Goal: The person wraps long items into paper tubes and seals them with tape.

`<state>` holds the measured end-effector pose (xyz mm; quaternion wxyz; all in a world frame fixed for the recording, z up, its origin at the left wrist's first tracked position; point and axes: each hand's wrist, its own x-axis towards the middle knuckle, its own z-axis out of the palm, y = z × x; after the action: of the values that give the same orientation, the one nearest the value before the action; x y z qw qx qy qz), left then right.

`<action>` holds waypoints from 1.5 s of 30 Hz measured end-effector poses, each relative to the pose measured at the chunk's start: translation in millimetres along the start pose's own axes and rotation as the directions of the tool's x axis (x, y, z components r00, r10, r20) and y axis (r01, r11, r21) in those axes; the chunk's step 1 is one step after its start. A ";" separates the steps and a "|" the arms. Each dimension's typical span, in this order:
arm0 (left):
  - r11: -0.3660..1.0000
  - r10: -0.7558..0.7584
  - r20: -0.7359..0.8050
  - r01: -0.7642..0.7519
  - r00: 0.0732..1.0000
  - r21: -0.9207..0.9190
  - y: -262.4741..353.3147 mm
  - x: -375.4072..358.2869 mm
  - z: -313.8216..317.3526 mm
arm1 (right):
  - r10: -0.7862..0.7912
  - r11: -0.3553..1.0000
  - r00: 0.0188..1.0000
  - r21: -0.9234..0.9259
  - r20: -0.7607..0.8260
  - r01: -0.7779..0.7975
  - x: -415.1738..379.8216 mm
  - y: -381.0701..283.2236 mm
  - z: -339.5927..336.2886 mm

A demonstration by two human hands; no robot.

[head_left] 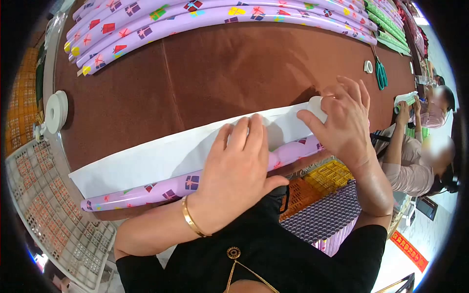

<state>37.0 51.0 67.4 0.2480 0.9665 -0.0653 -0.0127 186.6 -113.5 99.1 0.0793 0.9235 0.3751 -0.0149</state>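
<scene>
A sheet of wrapping paper lies across the brown table, its white side point(132, 153) up and its near edge rolled into a purple roll point(146, 191) with a gift pattern. My left hand point(237, 171) rests flat over the roll and the white strip, fingers stretched out, with a gold bracelet on the wrist. At the strip's right end my right hand point(342, 117) is raised with its fingers apart. A small white round piece point(317, 107) sits beside its thumb; whether the fingers touch it is unclear.
Finished purple rolls point(215, 22) line the far side of the brown table point(117, 112). Green scissors point(380, 73) and a tape ring point(368, 67) lie at the right, a white spool point(56, 112) at the left. Crates stand below. Two people sit at the right.
</scene>
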 end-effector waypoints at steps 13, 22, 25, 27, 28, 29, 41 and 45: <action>0.999 0.021 -0.139 -0.016 0.990 0.035 17.8 27.5 26.3 | -0.087 0.983 0.996 0.164 0.025 0.082 -3.6 15.1 -8.4; 1.000 0.013 -0.072 -0.011 0.997 0.019 17.5 32.3 17.3 | 0.091 0.994 0.994 0.053 0.066 -0.095 -22.6 93.0 -32.1; 0.999 0.031 -0.074 -0.028 0.997 0.047 17.4 32.5 18.3 | 0.171 0.983 0.985 0.062 0.040 -0.173 -24.3 106.3 -34.9; 0.997 0.038 -0.067 -0.032 0.997 0.076 16.3 32.4 19.1 | 0.181 0.983 0.983 0.024 0.000 -0.181 -25.0 113.3 -27.6; 0.997 0.046 -0.071 -0.041 0.996 0.071 17.1 32.8 18.9 | 0.178 0.984 0.983 0.001 -0.040 -0.178 -24.8 116.8 -22.7; 0.997 0.036 -0.074 -0.031 0.997 0.069 17.8 32.8 18.6 | 0.189 0.982 0.981 0.038 -0.052 -0.187 -24.6 120.8 -17.4; 0.995 0.034 -0.039 -0.030 0.999 0.100 17.1 33.3 15.7 | 0.235 0.957 0.960 -0.136 -0.154 -0.257 -10.0 107.4 6.3; 0.995 0.022 -0.037 -0.019 0.999 0.096 17.1 33.7 15.4 | 0.244 0.949 0.955 -0.164 -0.167 -0.271 -7.7 102.7 10.3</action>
<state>67.5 24.3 62.3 0.2029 0.9766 -0.0711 0.0112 252.8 -193.0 103.5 0.1385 0.9518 0.2557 0.0976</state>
